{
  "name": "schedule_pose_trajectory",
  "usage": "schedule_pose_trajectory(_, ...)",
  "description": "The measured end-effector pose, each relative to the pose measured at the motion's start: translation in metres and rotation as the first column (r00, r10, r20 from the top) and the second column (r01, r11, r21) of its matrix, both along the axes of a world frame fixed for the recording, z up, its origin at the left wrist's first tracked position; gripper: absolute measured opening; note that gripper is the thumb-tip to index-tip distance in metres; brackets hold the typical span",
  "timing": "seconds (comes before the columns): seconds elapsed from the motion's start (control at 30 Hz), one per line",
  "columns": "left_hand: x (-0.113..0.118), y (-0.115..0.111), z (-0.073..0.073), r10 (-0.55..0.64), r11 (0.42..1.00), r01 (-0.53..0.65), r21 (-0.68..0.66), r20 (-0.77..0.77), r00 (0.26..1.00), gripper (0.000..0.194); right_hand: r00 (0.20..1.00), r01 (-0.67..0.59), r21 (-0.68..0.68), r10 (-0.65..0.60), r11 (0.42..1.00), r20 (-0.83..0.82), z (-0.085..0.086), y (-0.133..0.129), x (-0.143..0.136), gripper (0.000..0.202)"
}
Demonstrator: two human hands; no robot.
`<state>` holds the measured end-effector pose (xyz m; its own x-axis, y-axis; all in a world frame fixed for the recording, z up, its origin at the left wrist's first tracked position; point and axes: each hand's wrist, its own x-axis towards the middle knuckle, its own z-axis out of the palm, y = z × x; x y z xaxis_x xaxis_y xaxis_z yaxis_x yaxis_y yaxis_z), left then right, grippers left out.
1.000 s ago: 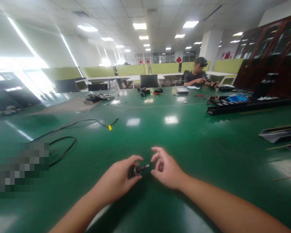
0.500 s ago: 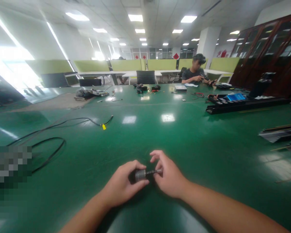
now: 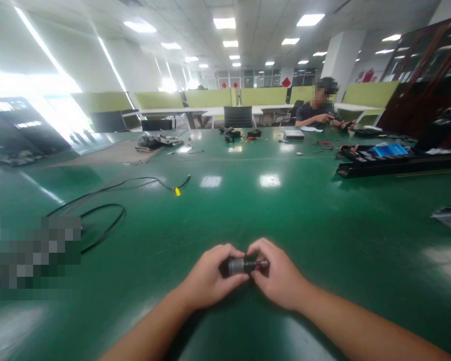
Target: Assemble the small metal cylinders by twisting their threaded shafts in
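Observation:
A small dark and silver cylindrical part (image 3: pixel 236 266) with a thin shaft lies sideways between my hands, above the green table (image 3: pixel 225 210). My left hand (image 3: pixel 212 278) is wrapped round its thick body, thumb below and fingers above. The fingers of my right hand (image 3: pixel 280 276) close round the shaft end at the right, where the metal tip (image 3: pixel 263 263) shows. The fingertips of both hands nearly meet around the middle of the part. My left palm hides the part's left end.
A black cable with a yellow tag (image 3: pixel 178 191) curves over the table at left. Black channel-shaped parts (image 3: pixel 376 170) lie at right. Across the table a person (image 3: pixel 319 110) handles something. Assorted parts (image 3: pixel 160 142) lie along the far side.
My right hand's raised fingers have come down and closed round the shaft, nearer my left hand. The view has shifted, so the surroundings sit further right in the picture.

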<state>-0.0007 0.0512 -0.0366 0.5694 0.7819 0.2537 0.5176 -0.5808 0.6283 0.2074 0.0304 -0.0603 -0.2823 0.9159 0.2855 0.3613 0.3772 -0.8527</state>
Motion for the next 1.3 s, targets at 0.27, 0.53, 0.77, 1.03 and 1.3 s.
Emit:
schedule_pose_trajectory(0.27,0.0025,0.0013,0.0,-0.035,0.999,0.035,-0.019,0.029,0.999,0.028,1.0,-0.012,-0.003,0.012,1.0,0.004,0.0015,-0.0007,0.0013,0.029)
schedule_pose_trajectory(0.53,0.0031,-0.0021,0.0026,-0.035,0.998,0.037,-0.048,0.041,0.999,0.029,1.0,-0.015,-0.032,0.015,0.999,-0.015,0.0048,-0.0027,0.0001,0.019)
schedule_pose_trajectory(0.77,0.0046,-0.0012,0.0014,-0.079,0.991,0.087,-0.097,0.087,0.993,0.031,0.999,-0.026,-0.032,0.025,0.999,-0.031,0.0056,-0.0046,0.0002,0.017)
schedule_pose_trajectory(1.03,0.0042,-0.0005,0.0015,-0.075,0.994,0.079,-0.072,0.052,0.996,0.029,0.997,-0.051,-0.048,0.048,0.998,-0.054,0.0036,-0.0029,0.005,0.01)
schedule_pose_trajectory(1.3,0.0022,-0.002,-0.0037,-0.052,0.998,0.052,0.037,0.0,0.999,0.027,0.993,-0.076,-0.089,0.067,0.993,-0.094,0.0043,0.0,0.0073,0.007)
